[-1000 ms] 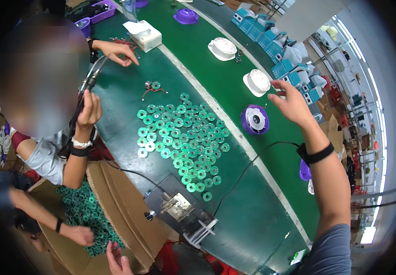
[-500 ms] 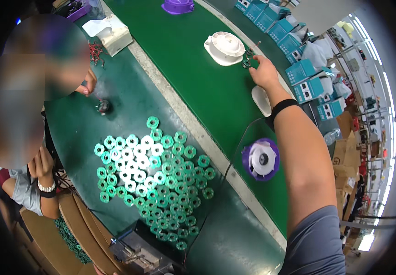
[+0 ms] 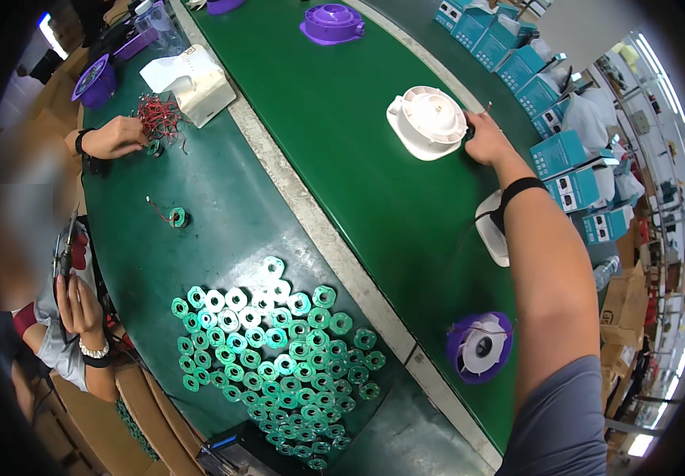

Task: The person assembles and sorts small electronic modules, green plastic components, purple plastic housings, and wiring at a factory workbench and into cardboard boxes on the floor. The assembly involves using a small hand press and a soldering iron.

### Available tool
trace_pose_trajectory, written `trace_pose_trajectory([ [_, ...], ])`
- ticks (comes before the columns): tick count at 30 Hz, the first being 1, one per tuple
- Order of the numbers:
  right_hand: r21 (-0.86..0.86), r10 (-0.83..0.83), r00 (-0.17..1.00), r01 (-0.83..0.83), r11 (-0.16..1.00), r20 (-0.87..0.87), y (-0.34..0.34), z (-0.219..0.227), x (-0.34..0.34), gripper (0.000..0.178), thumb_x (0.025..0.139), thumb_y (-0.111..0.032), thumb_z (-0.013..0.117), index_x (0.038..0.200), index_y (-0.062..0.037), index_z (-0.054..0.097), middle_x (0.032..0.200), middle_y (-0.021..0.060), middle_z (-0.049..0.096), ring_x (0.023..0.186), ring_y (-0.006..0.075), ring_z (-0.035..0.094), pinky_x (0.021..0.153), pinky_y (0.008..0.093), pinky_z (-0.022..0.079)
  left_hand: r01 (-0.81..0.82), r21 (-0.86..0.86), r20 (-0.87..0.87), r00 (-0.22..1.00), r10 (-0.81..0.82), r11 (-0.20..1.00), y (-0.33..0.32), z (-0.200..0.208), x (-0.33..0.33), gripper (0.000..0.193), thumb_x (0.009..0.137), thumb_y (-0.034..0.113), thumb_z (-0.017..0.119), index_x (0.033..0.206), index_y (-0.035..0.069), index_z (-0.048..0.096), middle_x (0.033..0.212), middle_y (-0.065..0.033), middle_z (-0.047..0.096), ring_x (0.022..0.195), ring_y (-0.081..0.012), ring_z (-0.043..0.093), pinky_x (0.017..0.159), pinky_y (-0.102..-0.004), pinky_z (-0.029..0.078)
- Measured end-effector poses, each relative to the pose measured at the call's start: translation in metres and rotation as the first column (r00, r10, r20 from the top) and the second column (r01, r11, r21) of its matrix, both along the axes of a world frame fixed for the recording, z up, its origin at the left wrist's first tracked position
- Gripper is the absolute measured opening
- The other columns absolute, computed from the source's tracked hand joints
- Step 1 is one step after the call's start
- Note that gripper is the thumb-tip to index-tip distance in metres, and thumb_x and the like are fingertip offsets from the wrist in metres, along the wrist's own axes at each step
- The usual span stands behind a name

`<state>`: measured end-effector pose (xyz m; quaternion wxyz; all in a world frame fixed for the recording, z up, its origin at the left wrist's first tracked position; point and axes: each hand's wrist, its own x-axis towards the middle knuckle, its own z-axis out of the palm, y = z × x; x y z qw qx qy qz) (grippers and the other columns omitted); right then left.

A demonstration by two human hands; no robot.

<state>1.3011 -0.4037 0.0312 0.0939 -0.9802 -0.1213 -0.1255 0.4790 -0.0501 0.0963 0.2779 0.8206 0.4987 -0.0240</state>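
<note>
My right hand [image 3: 487, 141] reaches over the green belt to the right side of a round white fan housing [image 3: 431, 117]. Its fingers are closed around a small dark part [image 3: 469, 132], mostly hidden by them; a thin wire tip [image 3: 490, 106] sticks up just beyond. Under my forearm, a white oval piece [image 3: 491, 230] is partly covered. Nearer to me stands a purple housing [image 3: 457, 349] with a white fan wheel [image 3: 485, 347] in it. A purple housing [image 3: 331, 24] sits farther along the belt. My left hand is out of view.
Many green ring-shaped coils [image 3: 279, 361] cover the left table. A co-worker's hand [image 3: 116, 139] is at a red wire pile [image 3: 160, 115]; their other hand [image 3: 80, 305] holds a slim tool. A tissue box [image 3: 199, 87] borders the belt. Blue boxes [image 3: 560, 155] line the right.
The view has shifted, so the belt items appear lower and farther right. My right hand has closed over the small part by the white housing. The co-worker's hand has moved to the red wires.
</note>
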Motion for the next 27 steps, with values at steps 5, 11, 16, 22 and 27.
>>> trace_pose_trajectory([
  [5,-0.161,-0.065,0.973,0.029,0.987,-0.221,0.006,0.009,-0.009,0.019,0.080,-0.010,0.063,0.095,-0.0056,0.074,0.109,0.0216,0.068,0.104,0.0360,0.065,0.095,0.0426,0.051,-0.026,0.034,-0.066,0.997,0.028,0.999,-0.003,0.003,-0.006,0.072,0.097,0.019,0.058,0.152,-0.006,0.020,0.152,-0.0286,0.030,0.141,-0.0410,0.032,0.117,-0.0459,0.026],
  [11,-0.236,0.032,0.999,-0.023,0.972,0.031,-0.016,0.070,-0.055,0.023,0.076,-0.013,0.068,0.096,-0.0046,0.073,0.102,0.0224,0.067,0.097,0.0382,0.067,0.088,0.0440,0.054,0.001,0.090,0.088,0.996,-0.009,0.996,0.014,-0.055,-0.058,0.075,0.094,0.020,0.057,0.154,-0.004,0.019,0.146,-0.0301,0.039,0.134,-0.0423,0.042,0.114,-0.0471,0.030],
  [16,0.149,0.267,0.939,-0.238,0.960,-0.218,0.078,0.197,-0.199,0.022,0.080,-0.002,0.064,0.100,0.0033,0.069,0.116,0.0179,0.063,0.098,0.0340,0.067,0.089,0.0375,0.053,-0.028,-0.017,-0.037,0.999,0.028,0.999,0.002,0.001,-0.010,0.073,0.097,0.019,0.059,0.152,-0.006,0.018,0.152,-0.0301,0.031,0.140,-0.0415,0.034,0.116,-0.0445,0.028],
  [22,0.285,0.813,0.579,-0.789,0.544,0.052,0.246,0.149,-0.292,0.020,0.079,-0.002,0.062,0.097,-0.0007,0.072,0.112,0.0206,0.062,0.092,0.0372,0.064,0.088,0.0412,0.054,-0.031,-0.067,-0.024,0.999,0.029,0.997,0.003,0.009,-0.020,0.073,0.096,0.016,0.058,0.152,-0.007,0.017,0.154,-0.0295,0.029,0.143,-0.0403,0.030,0.118,-0.0432,0.025],
  [27,0.182,0.698,0.669,-0.676,0.714,-0.255,0.339,0.042,-0.278,0.025,0.077,-0.007,0.068,0.101,-0.0053,0.073,0.111,0.0184,0.061,0.108,0.0352,0.060,0.096,0.0409,0.050,-0.010,-0.178,0.026,1.000,0.015,0.984,0.012,0.009,-0.023,0.076,0.096,0.014,0.055,0.154,-0.005,0.011,0.154,-0.0288,0.028,0.142,-0.0392,0.032,0.117,-0.0440,0.027],
])
